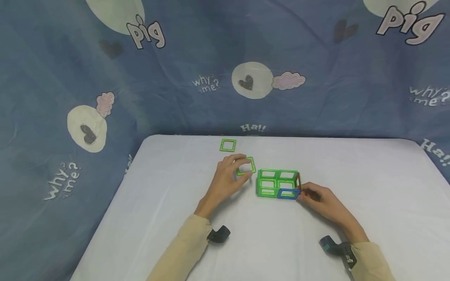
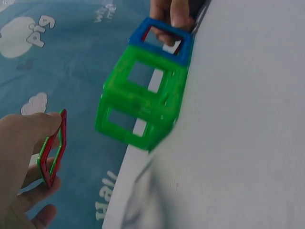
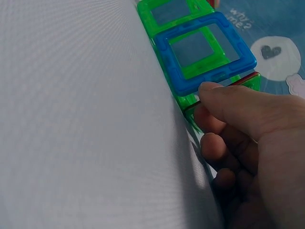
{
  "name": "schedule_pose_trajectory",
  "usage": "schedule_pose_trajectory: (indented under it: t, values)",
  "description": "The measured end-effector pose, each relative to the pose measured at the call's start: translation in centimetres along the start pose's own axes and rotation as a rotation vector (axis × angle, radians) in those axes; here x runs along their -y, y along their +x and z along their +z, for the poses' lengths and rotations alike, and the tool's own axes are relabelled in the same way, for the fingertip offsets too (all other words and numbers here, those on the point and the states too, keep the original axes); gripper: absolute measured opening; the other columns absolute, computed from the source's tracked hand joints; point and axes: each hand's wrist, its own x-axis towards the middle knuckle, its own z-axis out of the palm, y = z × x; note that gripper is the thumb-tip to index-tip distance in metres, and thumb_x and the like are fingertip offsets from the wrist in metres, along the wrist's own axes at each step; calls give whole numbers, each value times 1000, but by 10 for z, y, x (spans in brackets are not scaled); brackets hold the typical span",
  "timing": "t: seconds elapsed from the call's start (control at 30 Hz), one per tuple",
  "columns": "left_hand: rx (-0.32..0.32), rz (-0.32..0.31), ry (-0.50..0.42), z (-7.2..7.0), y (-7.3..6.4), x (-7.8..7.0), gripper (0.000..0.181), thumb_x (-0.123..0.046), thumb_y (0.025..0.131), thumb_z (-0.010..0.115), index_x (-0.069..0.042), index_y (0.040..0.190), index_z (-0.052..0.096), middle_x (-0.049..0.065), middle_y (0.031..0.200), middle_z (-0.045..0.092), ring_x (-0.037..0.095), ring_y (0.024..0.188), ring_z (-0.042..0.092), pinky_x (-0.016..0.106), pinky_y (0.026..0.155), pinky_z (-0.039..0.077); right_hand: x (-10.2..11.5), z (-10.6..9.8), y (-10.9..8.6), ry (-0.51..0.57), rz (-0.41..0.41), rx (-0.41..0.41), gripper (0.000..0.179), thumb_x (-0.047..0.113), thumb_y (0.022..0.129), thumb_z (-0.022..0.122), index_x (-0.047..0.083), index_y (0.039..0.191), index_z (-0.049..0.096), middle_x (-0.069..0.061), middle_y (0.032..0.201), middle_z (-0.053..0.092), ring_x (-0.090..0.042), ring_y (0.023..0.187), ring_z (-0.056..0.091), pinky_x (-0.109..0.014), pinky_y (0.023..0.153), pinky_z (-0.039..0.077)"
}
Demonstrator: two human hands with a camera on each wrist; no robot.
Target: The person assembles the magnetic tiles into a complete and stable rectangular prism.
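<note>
My left hand pinches a square magnetic tile between thumb and fingers, left of a built block. Its frame looks green in the head view; the left wrist view shows red on the tile too. The block is made of green square frames joined in two cells side by side, with a blue tile at its front right. At the right end stands a reddish tile. My right hand holds that corner, its thumb on the edge of the blue tile and fingers curled beneath.
One more green square tile lies flat near the back edge of the white table. Behind the table hangs a blue printed cloth. Dark wrist cameras sit on both forearms, above the table.
</note>
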Motion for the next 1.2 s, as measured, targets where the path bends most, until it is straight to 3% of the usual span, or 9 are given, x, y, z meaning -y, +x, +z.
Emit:
schedule_pose_trajectory:
  t: [0.2, 0.47, 0.77, 1.2]
  values:
    - [41, 25, -7, 7, 4, -12, 36, -36, 88, 66, -19, 120, 63, -1, 130, 57, 18, 122, 50, 41, 94, 39, 0, 0, -1, 11, -11, -6, 15, 19, 88, 67, 18, 103, 64, 7, 80, 56, -5, 73, 51, -20, 64, 45]
    - [52, 43, -8, 13, 7, -21, 36, -35, 86, 68, -20, 119, 63, -1, 127, 59, 17, 119, 51, 40, 93, 40, 0, 0, 1, 19, -16, -4, 15, 19, 88, 67, 16, 103, 65, 6, 79, 56, -5, 71, 50, -20, 62, 45]
    - [99, 83, -32, 26, 10, -34, 43, -37, 87, 67, -22, 127, 56, -6, 129, 57, 13, 120, 50, 39, 97, 39, 0, 0, -1, 34, 4, 7, 16, 21, 89, 66, 18, 105, 64, 6, 81, 57, -6, 74, 51, -20, 65, 45]
    - [125, 128, -24, 40, 20, -52, 42, -39, 86, 68, -24, 124, 57, -9, 126, 59, 11, 117, 52, 35, 97, 39, -1, -3, -1, 26, 15, 17, 16, 24, 90, 65, 22, 105, 63, 7, 82, 57, -6, 75, 52, -21, 67, 46]
